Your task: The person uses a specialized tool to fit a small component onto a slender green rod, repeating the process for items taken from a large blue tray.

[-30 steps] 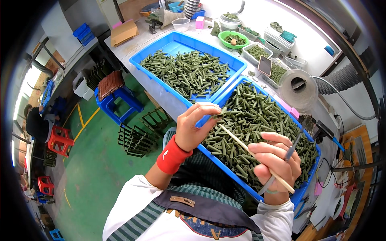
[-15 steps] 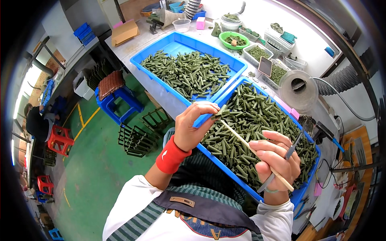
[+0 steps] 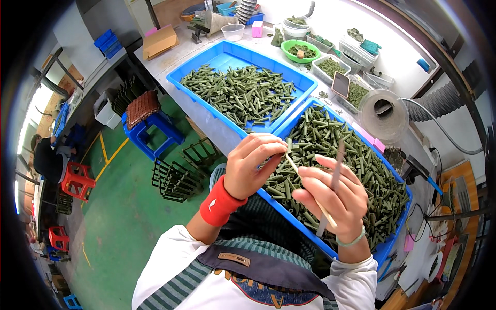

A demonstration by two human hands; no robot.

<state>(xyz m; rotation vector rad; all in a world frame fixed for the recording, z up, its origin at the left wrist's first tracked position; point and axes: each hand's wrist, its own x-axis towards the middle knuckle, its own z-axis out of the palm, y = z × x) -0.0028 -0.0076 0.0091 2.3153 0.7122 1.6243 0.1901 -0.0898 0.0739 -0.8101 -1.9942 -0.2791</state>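
My left hand, with a red wristband, pinches a small green tube-like piece between thumb and forefinger. My right hand is closed around a thin pale wooden stick. The stick's far tip meets the piece at my left fingertips; whether it is inside cannot be made out. A narrow flat metal tool, blurred, also passes through my right fingers. Both hands are above a blue tray heaped with similar green tubes.
A second blue tray of green pieces adjoins the first. Behind stand a green bowl, several plastic tubs, a phone and a clear round hood on a grey hose. A blue stool stands left on the green floor.
My right hand has moved left toward my left hand, bringing the stick's tip to the green piece. The metal tool has swung more upright. My left hand has barely moved.
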